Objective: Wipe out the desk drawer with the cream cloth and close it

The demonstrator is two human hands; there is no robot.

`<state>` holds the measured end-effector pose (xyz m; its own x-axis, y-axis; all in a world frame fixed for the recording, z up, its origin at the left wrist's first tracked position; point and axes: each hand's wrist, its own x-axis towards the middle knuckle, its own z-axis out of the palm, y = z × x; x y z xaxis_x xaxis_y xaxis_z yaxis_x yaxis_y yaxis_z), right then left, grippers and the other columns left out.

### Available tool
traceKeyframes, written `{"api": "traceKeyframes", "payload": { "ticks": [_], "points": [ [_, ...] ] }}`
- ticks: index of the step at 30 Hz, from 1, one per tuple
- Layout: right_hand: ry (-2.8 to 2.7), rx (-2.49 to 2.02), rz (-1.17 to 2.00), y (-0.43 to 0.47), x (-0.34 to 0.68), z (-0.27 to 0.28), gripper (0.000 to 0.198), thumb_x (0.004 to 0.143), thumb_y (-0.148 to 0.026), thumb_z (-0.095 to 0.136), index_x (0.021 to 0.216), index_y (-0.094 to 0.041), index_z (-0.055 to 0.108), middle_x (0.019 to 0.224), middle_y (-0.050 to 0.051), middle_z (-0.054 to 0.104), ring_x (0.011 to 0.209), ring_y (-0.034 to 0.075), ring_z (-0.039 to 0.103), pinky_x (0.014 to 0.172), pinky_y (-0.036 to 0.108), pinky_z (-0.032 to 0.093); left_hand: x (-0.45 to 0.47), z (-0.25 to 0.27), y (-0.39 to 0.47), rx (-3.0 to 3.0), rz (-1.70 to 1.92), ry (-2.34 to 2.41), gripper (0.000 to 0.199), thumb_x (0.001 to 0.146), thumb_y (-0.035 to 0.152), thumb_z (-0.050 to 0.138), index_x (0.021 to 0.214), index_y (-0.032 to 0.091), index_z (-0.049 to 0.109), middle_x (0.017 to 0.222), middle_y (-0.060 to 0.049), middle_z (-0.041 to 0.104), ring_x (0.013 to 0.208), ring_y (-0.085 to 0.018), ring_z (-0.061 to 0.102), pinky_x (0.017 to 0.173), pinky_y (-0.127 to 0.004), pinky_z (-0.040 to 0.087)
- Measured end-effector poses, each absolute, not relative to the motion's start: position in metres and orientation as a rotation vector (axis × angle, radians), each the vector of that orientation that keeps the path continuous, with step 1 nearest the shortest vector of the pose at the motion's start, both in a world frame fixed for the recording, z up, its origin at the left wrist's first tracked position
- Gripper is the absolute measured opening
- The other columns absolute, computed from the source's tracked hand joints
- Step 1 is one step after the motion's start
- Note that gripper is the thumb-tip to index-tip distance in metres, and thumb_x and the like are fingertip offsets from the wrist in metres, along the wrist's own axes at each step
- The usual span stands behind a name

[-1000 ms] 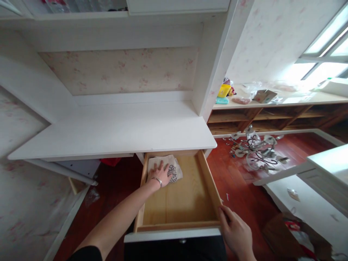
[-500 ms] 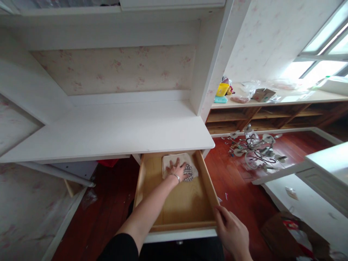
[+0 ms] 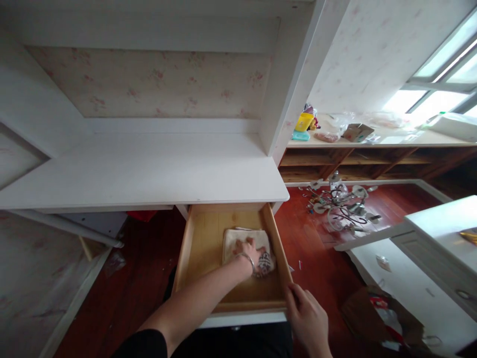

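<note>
And here you are with the drawer (image 3: 204, 243) pulled well out below the desk (image 3: 167, 169), that part plainly done! Your left hand (image 3: 249, 251) is down inside it, palm low, fingers apart and blurred, spread on the folded cloth (image 3: 231, 241); you're pressing on it, it seems, rather than pinching it, though your palm hides what's beneath. The cloth lies on the drawer floor right under that hand, its pale side reaching out to the left and beyond your fingertips, its dark-printed patch (image 3: 265, 263) just to the right of your hand, close to the drawer's side wall. Over to the right and nearer your body, your right hand (image 3: 309, 315) is curled tight on the drawer's front corner. So how far along? I'd call this the middle of it: cloth in place, hand on it, drawer open. To the left of your left hand the floor is bare wood, and nothing on it tells me whether that stretch has been covered. What's left under the cloth, I can't tell. The cloth isn't out and the drawer isn't shut, so neither counts as done!
</note>
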<state>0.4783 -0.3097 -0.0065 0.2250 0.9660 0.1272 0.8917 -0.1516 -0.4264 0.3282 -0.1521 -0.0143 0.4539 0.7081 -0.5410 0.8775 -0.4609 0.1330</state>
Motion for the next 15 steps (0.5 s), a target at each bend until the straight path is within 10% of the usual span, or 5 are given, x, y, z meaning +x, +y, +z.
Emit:
{"api": "traceKeyframes", "payload": {
  "ticks": [15],
  "points": [
    [-1.714,-2.084,0.275,-0.31,0.479,-0.004,0.039,0.092,-0.047,0.039,0.09,-0.023,0.07,0.082,0.005,0.072,0.074,0.019,0.068,0.068,0.027,0.048,0.27,-0.016,-0.199,2.273,-0.696,1.363,0.081,0.065,0.041,0.075,0.138,0.044,0.04,0.148,-0.013,0.033,0.107,-0.038,0.058,0.086,-0.052,0.044]
  ]
}}
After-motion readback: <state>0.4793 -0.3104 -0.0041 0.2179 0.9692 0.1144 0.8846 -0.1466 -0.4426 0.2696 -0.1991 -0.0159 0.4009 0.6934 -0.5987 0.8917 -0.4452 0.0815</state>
